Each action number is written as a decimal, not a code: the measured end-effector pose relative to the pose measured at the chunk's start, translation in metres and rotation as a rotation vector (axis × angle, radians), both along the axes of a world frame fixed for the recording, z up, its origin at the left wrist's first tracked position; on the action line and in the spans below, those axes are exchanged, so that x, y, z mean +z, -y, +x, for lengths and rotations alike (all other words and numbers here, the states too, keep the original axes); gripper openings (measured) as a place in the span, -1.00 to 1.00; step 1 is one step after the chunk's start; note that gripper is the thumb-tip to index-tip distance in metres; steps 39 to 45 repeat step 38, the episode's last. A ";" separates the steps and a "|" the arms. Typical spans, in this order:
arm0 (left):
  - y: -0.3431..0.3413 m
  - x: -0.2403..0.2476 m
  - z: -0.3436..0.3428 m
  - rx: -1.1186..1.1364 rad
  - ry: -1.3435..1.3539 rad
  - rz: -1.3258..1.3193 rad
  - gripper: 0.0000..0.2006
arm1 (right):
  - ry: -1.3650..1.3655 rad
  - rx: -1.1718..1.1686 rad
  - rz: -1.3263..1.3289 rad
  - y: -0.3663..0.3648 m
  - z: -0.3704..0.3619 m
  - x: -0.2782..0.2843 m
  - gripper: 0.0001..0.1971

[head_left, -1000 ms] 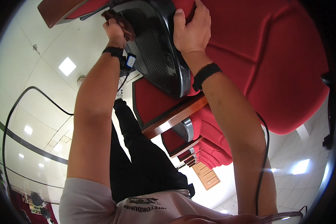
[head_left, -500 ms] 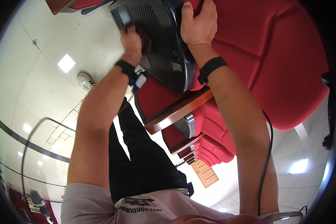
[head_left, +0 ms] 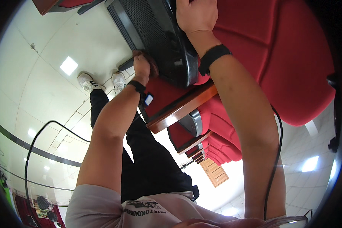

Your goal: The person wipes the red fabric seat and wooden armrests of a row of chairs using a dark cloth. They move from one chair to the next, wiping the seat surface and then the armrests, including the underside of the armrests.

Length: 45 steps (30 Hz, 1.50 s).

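Observation:
A folded-up red chair seat with a black perforated plastic underside stands in front of me at the top of the view. My left hand is closed on a brown cloth, which lies against the lower left edge of the black panel. Over the upper edge of the seat, my right hand is closed, thumb toward the black side. Its fingertips are partly cut off by the top of the picture.
A wooden-topped armrest panel with a red side is just below the seat. Red backrests and a row of more chairs run alongside. A black cable loops at the left. Pale tiled floor surrounds my shoes.
My left hand has moved down the black panel with the cloth, to its lower left edge. The right hand has shifted slightly up and left, still at the seat.

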<state>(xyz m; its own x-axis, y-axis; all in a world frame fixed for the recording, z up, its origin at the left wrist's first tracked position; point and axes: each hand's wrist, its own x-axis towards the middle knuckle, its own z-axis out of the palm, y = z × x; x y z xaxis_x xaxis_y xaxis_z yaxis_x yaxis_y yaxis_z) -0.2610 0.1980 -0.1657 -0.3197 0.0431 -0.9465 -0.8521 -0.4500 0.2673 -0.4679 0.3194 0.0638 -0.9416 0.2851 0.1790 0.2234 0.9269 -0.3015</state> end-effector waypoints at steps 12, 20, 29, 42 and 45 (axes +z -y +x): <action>-0.006 0.198 -0.029 -0.276 0.355 0.407 -0.67 | -0.033 -0.012 0.006 0.003 -0.005 0.004 -0.39; -0.021 0.168 0.010 -0.007 0.287 0.224 -0.69 | -0.027 -0.012 0.013 0.003 -0.003 0.004 -0.39; -0.009 0.096 -0.004 -0.106 0.524 0.354 -0.69 | -0.002 -0.017 -0.025 -0.001 0.001 0.002 -0.39; -0.021 0.167 -0.005 0.056 0.458 0.516 -0.57 | 0.020 -0.002 -0.038 0.000 0.001 0.005 -0.35; -0.021 0.167 -0.005 0.056 0.458 0.516 -0.57 | 0.020 -0.002 -0.038 0.000 0.001 0.005 -0.35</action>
